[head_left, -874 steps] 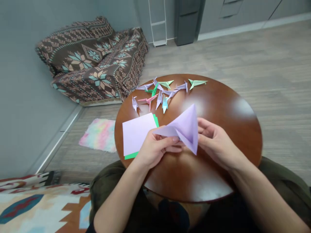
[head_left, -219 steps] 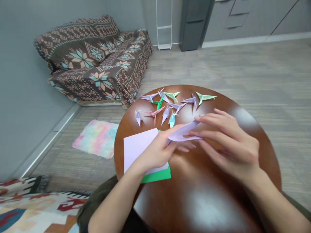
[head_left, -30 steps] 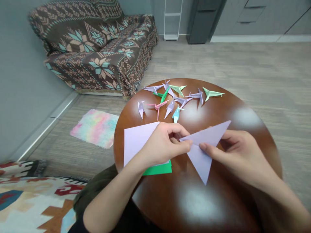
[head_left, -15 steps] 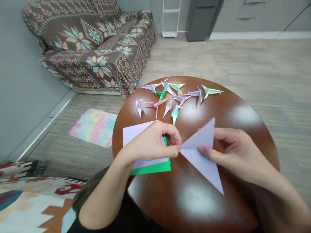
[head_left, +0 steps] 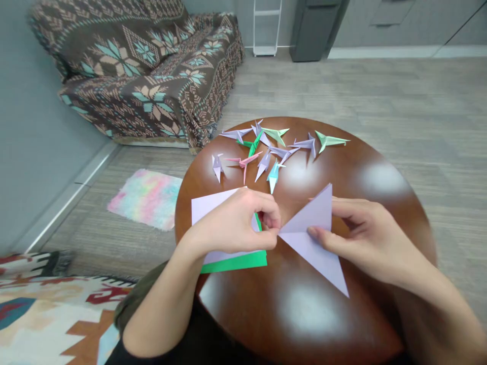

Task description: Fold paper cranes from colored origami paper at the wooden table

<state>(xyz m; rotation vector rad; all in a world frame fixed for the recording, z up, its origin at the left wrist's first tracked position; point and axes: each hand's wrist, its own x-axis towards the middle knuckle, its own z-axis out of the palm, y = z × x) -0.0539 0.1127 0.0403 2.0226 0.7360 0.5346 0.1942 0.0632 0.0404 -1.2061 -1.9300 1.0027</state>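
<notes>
A lilac sheet of origami paper (head_left: 315,228), folded into a triangle with a crease across its middle, is held above the round brown table (head_left: 304,309). My left hand (head_left: 243,223) is closed, thumb and fingers pinching the triangle's left corner. My right hand (head_left: 361,233) grips its right side, thumb on the front face and the other fingers behind. Under my left hand lies a stack of square paper, a lilac sheet (head_left: 207,203) over green paper (head_left: 236,262); the hand hides part of it.
Several folded paper cranes stand at the table's far side, among them a pink one (head_left: 243,162), a blue one (head_left: 273,176) and a pale green one (head_left: 329,141). A patterned sofa (head_left: 152,86) and a fluffy pastel rug (head_left: 148,197) are beyond the table to the left.
Both hands and the folded lilac paper have shifted very slightly left, and the triangle's lower tip is a little higher. The grip of each hand looks the same.
</notes>
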